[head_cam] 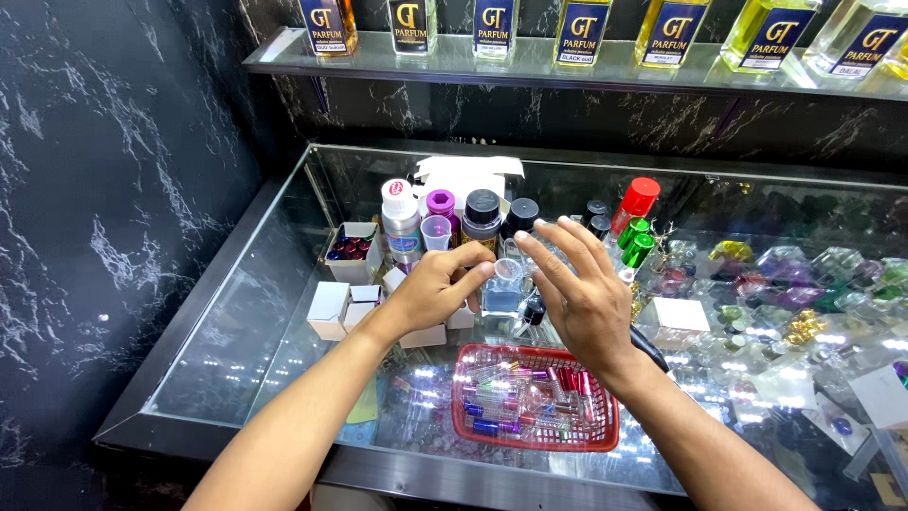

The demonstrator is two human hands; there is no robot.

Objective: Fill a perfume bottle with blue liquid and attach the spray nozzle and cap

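My left hand (433,287) is curled over the glass counter, its fingertips closed on a small clear funnel or cap (509,270) that sits on top of a clear square bottle (501,298). Just right of that bottle my right hand (582,289) hovers with fingers spread and nothing in it. Behind the hands stand several capped bottles: a white-capped one (401,222), a purple-capped one (441,203), a black-capped one (482,216), and a small clear measuring cup (435,232).
A red plastic basket (605,440) of small roll-on vials sits near the front edge. Small white boxes (329,309) lie at the left, a red-capped can (636,203) and green bottles (637,241) at the right. A shelf (567,71) of large perfume bottles runs above.
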